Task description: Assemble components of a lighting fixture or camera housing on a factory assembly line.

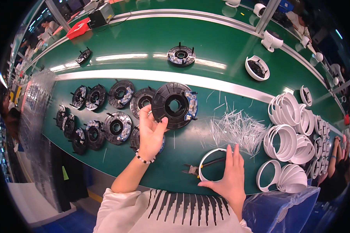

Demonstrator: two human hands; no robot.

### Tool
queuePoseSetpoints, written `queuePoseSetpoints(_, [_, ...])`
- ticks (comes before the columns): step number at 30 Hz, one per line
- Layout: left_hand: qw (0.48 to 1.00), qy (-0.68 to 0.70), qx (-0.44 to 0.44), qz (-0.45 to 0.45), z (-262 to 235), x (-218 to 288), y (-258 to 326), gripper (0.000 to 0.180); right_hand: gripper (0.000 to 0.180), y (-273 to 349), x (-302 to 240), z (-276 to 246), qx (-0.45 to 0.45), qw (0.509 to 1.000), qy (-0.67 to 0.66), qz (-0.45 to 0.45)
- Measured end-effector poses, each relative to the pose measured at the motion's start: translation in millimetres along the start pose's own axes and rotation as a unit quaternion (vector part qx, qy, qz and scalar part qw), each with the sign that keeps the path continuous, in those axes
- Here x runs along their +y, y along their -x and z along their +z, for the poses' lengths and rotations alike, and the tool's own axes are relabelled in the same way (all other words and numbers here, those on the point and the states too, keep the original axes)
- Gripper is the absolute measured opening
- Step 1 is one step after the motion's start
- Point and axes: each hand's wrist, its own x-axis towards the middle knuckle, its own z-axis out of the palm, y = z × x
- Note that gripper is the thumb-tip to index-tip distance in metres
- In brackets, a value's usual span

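A black disc (184, 106) is in the air above the green table (175, 153), in front of the person. The left hand (152, 130) grips it at its lower left edge, with the thumb on the near face. The disc has a round hole in the middle, and a blue circuit board (191, 105) is along its right side. Any print on this board is too small to read. Around the left wrist is a bracelet (146, 158) of dark and light beads.

The right hand (228, 176) is spread, thumb and fingers wide apart, at a white ring (201, 167). I cannot tell if it grips this ring or only touches it. Pliers (191, 170) with a dark head lie just beside the ring, and their handle passes behind it.

Beyond the right hand there is a loose heap of thin white strips (239, 130). More black discs (109, 131) stand in rows at the left, many with blue boards. At the right, white rings (274, 143) are in leaning groups.

Farther away, behind a pale rail (144, 77), a black disc part (181, 61) rests on a shiny green surface (144, 42).
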Motion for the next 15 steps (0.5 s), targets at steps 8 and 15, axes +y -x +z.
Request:
queuePoseSetpoints(8, [1.000, 0.009, 0.009, 0.017, 7, -11, 9, 0.046, 0.122, 1, -15, -1, -0.060, 0.997, 0.051, -0.008])
queuePoseSetpoints(15, [0.999, -0.001, -0.007, 0.034, 13, -15, 17, 0.048, 0.117, 1, 3, 12, 0.030, 0.996, -0.045, -0.065])
